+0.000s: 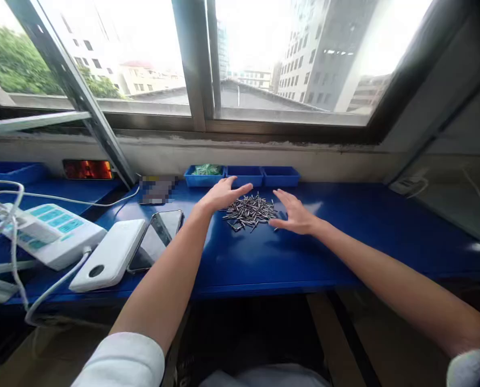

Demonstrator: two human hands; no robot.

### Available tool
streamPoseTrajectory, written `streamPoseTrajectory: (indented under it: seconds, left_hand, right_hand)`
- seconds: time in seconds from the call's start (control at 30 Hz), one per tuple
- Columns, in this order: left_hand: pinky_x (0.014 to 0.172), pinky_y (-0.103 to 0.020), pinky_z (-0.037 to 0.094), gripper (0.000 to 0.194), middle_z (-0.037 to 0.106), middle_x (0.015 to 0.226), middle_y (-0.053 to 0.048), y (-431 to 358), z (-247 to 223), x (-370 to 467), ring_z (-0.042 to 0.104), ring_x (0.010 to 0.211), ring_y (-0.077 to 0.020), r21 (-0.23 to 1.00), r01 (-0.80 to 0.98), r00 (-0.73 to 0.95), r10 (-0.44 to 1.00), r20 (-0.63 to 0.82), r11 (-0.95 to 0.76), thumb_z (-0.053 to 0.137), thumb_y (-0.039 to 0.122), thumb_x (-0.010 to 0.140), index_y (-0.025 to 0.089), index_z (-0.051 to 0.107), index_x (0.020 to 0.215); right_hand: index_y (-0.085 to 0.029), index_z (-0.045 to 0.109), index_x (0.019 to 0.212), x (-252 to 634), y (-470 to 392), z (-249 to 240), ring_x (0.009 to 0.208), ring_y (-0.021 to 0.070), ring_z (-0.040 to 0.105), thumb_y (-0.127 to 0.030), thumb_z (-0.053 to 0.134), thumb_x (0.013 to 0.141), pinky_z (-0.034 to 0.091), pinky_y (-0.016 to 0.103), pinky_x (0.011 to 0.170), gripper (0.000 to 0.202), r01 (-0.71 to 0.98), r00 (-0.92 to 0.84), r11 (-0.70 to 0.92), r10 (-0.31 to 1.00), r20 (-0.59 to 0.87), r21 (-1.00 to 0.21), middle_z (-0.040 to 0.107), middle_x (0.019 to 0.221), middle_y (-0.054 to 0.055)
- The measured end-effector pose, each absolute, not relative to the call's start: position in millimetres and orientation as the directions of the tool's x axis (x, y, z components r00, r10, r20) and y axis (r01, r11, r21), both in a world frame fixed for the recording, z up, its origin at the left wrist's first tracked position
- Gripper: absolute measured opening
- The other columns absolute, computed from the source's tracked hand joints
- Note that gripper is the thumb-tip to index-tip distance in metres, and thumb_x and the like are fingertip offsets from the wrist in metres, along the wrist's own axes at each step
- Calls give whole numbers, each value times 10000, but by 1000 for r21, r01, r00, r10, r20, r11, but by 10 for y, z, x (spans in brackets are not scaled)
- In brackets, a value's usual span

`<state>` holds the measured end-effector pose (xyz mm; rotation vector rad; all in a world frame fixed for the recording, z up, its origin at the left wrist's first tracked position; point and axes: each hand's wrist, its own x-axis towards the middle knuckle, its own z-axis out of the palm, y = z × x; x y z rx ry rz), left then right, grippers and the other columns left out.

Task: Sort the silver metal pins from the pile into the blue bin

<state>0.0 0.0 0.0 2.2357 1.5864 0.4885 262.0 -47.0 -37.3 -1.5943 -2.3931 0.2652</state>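
Observation:
A heap of small, slim metal pins [250, 212] lies on the blue tabletop [240, 263]; their exact kind is too small to make out. My left hand [223, 194] is at the heap's left and far side, thumb apart from the fingers, holding nothing. On the opposite side, my right hand [295, 213] has its fingers stretched out and its thumb near the heap's right edge. Whether either hand touches the pins I cannot tell. Just behind the heap stand three joined blue bins, and the left bin [191, 180] holds green material [207, 170].
To the left lie a phone [159, 239], a white power bank [108, 255] and a white power strip [58, 231] with loose cables [16, 258]. A lit screen [87, 169] leans by a metal frame [106, 134]. Windows [199, 64] rise behind the table.

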Motion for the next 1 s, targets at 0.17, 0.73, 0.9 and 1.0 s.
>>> streamPoseTrajectory:
  seconds: [0.17, 0.73, 0.9, 1.0]
  left_hand:
    - [1108, -467, 174, 1273, 5, 1531, -118, -86, -166, -17, 25, 1390, -349, 302, 913, 346, 911, -222, -274, 545, 816, 498, 206, 7, 1478]
    - [1125, -411, 155, 1179, 183, 1516, -137, 136, -541, 56, 129, 1395, -315, 259, 874, 421, 907, 24, -412, 551, 804, 514, 166, 220, 1449]
    - [1123, -425, 146, 1129, 185, 1518, -122, 281, -518, 86, 125, 1395, -319, 303, 864, 427, 904, -18, -402, 574, 782, 518, 194, 274, 1433]
    - [1118, -427, 152, 1057, 186, 1519, -111, 339, -521, 83, 137, 1394, -312, 350, 858, 414, 910, -36, -376, 524, 779, 583, 199, 278, 1431]
  right_hand:
    - [-210, -77, 1467, 2659, -595, -632, 1407, 336, -65, -818, 519, 561, 113, 525, 1123, 1243, 843, -475, 477, 877, 71, -250, -50, 1544, 103]
    - [-223, 49, 1475, 2187, 184, -549, 1407, 349, 22, -841, 429, 606, 102, 482, 1117, 1132, 868, -311, 302, 949, 44, -395, -18, 1540, 144]
    - [-164, 167, 1466, 2126, 238, -559, 1399, 308, 150, -828, 249, 708, 150, 427, 1120, 1011, 850, -210, 222, 974, 79, -477, 152, 1523, 153]
    - [-147, 255, 1443, 2117, 255, -585, 1377, 268, 236, -800, 210, 747, 171, 394, 1120, 955, 830, -256, 275, 961, 105, -486, 283, 1485, 135]
